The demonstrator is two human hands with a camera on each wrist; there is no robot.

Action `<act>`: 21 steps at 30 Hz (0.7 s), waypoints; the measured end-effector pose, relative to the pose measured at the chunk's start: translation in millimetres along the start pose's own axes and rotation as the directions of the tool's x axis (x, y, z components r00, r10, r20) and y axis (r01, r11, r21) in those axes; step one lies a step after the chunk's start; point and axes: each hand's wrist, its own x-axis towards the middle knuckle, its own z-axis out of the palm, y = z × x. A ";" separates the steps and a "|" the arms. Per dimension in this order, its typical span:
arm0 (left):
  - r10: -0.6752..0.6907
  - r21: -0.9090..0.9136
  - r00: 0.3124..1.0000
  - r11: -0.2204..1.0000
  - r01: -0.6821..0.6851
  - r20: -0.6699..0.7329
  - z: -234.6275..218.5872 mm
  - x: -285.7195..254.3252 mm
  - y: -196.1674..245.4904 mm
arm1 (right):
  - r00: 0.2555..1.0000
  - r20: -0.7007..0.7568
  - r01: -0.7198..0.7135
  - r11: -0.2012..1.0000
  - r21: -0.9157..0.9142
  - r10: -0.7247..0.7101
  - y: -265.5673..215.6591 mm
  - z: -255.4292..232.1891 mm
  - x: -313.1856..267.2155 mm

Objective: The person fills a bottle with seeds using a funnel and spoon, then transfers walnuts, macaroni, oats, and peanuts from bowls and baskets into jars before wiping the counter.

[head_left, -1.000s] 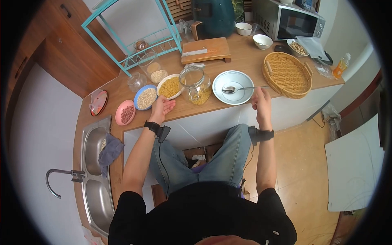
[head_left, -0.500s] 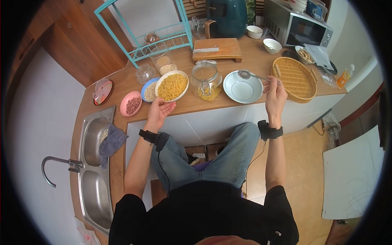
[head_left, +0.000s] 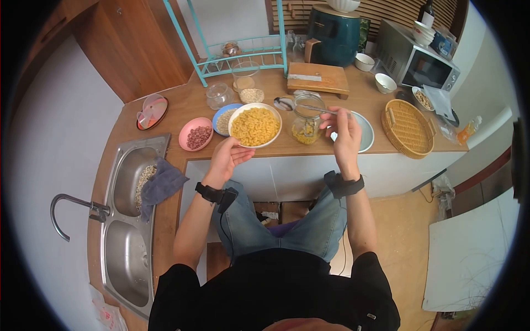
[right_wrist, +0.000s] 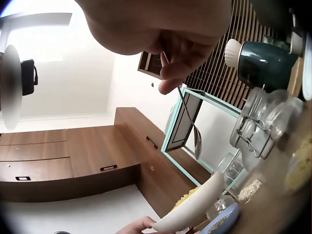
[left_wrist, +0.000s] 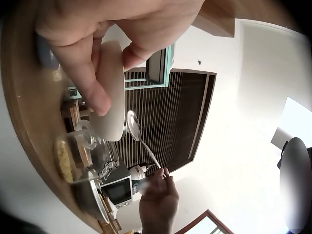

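A white bowl of yellow macaroni [head_left: 255,126] is tilted toward me in the left hand [head_left: 225,161], which grips its near side, with fingers on both sides of its wall in the left wrist view. The right hand [head_left: 345,138] pinches the handle of a metal spoon [head_left: 284,103]. The spoon's head hangs above and right of the bowl, and its handle crosses over the open glass jar [head_left: 307,132]. Some macaroni lies in the bottom of the jar. Partly hidden behind the right hand, a pale blue dish [head_left: 364,132] sits right of the jar.
Left of the macaroni stand a blue bowl of oats [head_left: 223,120] and a pink bowl of reddish beans [head_left: 197,134]. Glass jars [head_left: 219,96] and a turquoise rack [head_left: 243,55] are behind. A wicker tray [head_left: 408,129] lies right; the sink [head_left: 132,187] is left.
The left hand has lifted the macaroni bowl off the counter and tilted it. The right hand has raised the spoon out of the pale blue dish and carried it left, over the jar toward the bowl.
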 end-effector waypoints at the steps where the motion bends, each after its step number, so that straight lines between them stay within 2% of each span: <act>1: -0.002 0.001 1.000 1.000 0.002 0.023 -1.2 -2.6 1.3 | 1.000 0.011 0.010 1.000 -0.029 -0.010 1.2 7.1 -1.6; 5: -0.009 0.037 0.995 0.999 0.005 0.099 6.6 -12.4 13.8 | 0.999 0.029 0.020 0.993 -0.120 -0.017 6.0 13.4 -0.2; 8: -0.014 0.050 0.990 0.999 0.008 0.138 13.6 -11.0 24.8 | 0.992 0.037 -0.123 0.992 0.016 0.122 9.6 12.1 12.1; 15: -0.023 0.064 0.977 0.998 0.010 0.213 28.5 3.1 40.0 | 0.934 0.075 -0.356 0.925 0.133 0.349 17.5 10.0 44.8; 17: -0.024 0.067 0.980 0.998 0.011 0.197 35.0 8.4 42.4 | 0.912 0.076 -0.410 0.896 0.167 0.403 20.4 5.2 52.2; 21: -0.033 0.062 0.979 0.998 0.021 0.200 43.2 18.2 44.0 | 0.913 0.045 -0.407 0.897 0.171 0.406 20.6 -4.9 64.6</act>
